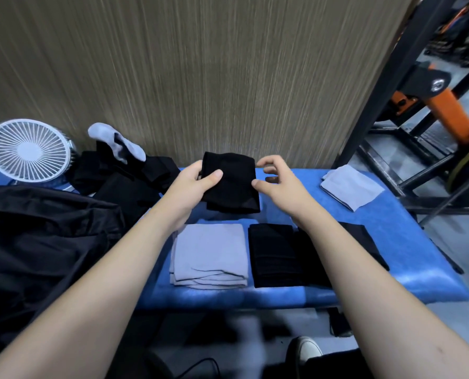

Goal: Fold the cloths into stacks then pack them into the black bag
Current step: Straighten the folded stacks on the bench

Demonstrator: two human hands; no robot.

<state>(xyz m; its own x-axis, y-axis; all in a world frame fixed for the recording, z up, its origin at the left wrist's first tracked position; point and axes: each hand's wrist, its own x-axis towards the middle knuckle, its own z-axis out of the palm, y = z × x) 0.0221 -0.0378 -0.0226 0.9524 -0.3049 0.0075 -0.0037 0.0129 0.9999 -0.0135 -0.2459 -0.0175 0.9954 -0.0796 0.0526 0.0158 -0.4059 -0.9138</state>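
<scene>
My left hand [193, 181] grips a folded black cloth [232, 184] by its left edge, thumb on top, and holds it above the blue bench [408, 242]. My right hand [278, 179] hovers at the cloth's right edge with fingers loosely curled; its thumb tip just meets the cloth. Below, a stack of folded grey cloths [210, 255] lies beside a stack of folded black cloths [275, 255]. The black bag [36, 242] sprawls on the left.
A heap of unfolded black and grey cloths [124, 170] lies at the back left next to a white fan [28, 150]. One folded grey cloth [350, 187] sits at the bench's far right. A black metal frame and orange machine stand to the right.
</scene>
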